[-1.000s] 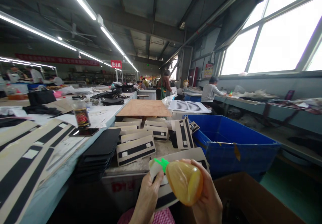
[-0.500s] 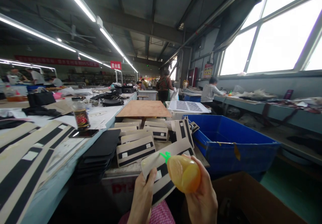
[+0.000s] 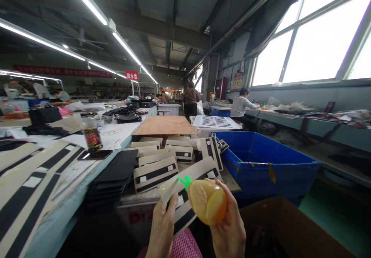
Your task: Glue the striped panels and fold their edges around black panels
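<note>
My left hand (image 3: 164, 221) pinches the near left edge of a beige panel (image 3: 199, 170) with black strips and white patches, thumb on top. The panel is held tilted above my lap. My right hand (image 3: 230, 221) is wrapped round a soft squeeze bottle (image 3: 207, 202) of amber liquid, which looks like glue. Its green nozzle (image 3: 184, 182) points left, over the panel's left part; whether the tip touches cannot be made out. A shiny patch shows at the panel's left end. The bottle hides part of the panel.
Similar panels (image 3: 156, 173) lie ahead, beside a stack of black sheets (image 3: 116, 169). More panels (image 3: 29, 188), a phone (image 3: 95, 155) and a jar (image 3: 92, 136) are on the left table. At right stand a blue bin (image 3: 266, 173) and a cardboard box (image 3: 292, 215). Co-workers are farther back.
My right hand has moved the bottle slightly left, so its nozzle is nearer the panel's left end. My left hand keeps its hold on the panel. The view has shifted a little.
</note>
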### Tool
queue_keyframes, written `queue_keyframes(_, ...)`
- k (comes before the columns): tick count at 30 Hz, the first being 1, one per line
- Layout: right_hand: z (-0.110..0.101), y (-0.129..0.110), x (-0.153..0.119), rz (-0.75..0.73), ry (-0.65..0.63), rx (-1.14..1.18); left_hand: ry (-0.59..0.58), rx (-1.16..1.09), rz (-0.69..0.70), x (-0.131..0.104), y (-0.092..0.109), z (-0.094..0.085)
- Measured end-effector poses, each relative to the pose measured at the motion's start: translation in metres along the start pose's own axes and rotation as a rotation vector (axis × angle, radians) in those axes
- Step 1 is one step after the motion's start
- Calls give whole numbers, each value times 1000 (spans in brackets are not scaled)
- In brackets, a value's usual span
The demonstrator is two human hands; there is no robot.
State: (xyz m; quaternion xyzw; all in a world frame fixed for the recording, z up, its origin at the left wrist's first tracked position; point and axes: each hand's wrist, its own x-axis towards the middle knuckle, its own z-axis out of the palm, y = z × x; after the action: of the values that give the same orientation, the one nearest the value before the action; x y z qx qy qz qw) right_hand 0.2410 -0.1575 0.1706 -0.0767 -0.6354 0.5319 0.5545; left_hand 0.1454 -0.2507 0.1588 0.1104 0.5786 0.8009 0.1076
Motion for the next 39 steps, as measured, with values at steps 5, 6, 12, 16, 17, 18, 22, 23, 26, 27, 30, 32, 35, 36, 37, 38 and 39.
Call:
queue_keyframes(5, -1, 5, 0, -8, -15, 64, -1, -5, -10, 1, -2, -2)
queue_keyframes(6, -1, 7, 0, -4, -20, 93, -6, -7, -11, 1, -1, -2)
queue_keyframes(12, -8, 15, 5, -75, 7, -6, -17, -49, -50, 0, -3, -4)
queue_keyframes(16, -3, 9, 1, 24, 20, 157, -51, -57, -30, 1, -3, -2)
queue_keyframes(17, -1, 7, 0, 39, -4, 187, -63, -55, -14, 1, -2, -1)
queue_keyframes(18, 1, 6, -2, 50, -25, 198, -73, -49, 1, 1, -1, -1)
queue_keyframes(22, 5, 6, -5, 44, -27, 173, -73, -18, 3, 1, 1, 0)
queue_keyframes(23, 5, 7, -5, 35, -16, 172, -70, -15, -2, 1, 1, 0)
queue_keyframes(26, 4, 8, -6, 12, -29, 166, -80, -24, -1, 0, 2, 1)
queue_keyframes(27, 4, 9, -6, 12, -43, 157, -82, -29, 1, 0, 2, 1)
queue_keyframes(30, 2, 12, -2, 19, -31, 106, -52, -50, -18, -1, 2, 1)
queue_keyframes(32, -2, 16, 4, -9, 1, 38, -37, -82, -50, -1, 1, 0)
queue_keyframes(35, -9, 21, 13, -85, 76, -54, -37, -131, -85, 0, -1, -4)
queue_keyframes(36, -10, 22, 14, -88, 89, -54, -33, -135, -88, 1, -1, -5)
queue_keyframes(37, -10, 21, 13, -73, 87, -30, -24, -131, -87, 2, -2, -5)
queue_keyframes(38, -9, 19, 11, -43, 68, 13, -15, -121, -81, 2, -2, -6)
queue_keyframes(39, -7, 16, 8, -8, 34, 65, -11, -109, -73, 3, -3, -6)
